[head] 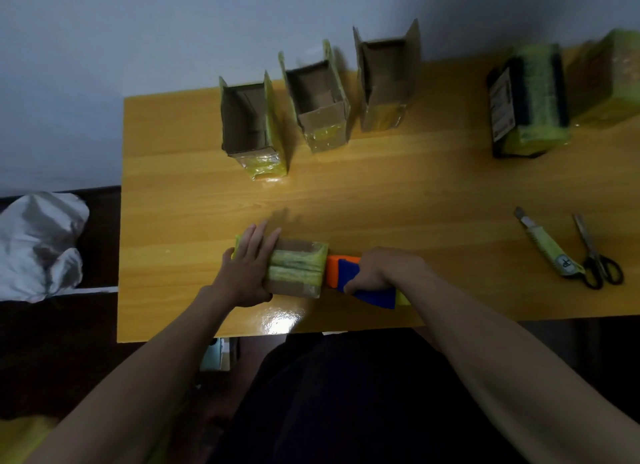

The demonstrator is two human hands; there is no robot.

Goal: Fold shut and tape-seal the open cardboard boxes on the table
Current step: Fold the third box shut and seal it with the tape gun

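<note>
A yellow wooden table (381, 193) stands against a pale wall, and the small cardboard box (298, 269) being sealed lies near its front edge, well in front of three open boxes (252, 127). The box looks light, stiff and tape-slick, likely to slide unless pinned from above. Left hand (249, 266) lies flat on its left end, fingers straight; right hand (377, 269) just right of it clenches the blue-orange tape dispenser (349, 276), which touches the box's right end.
</note>
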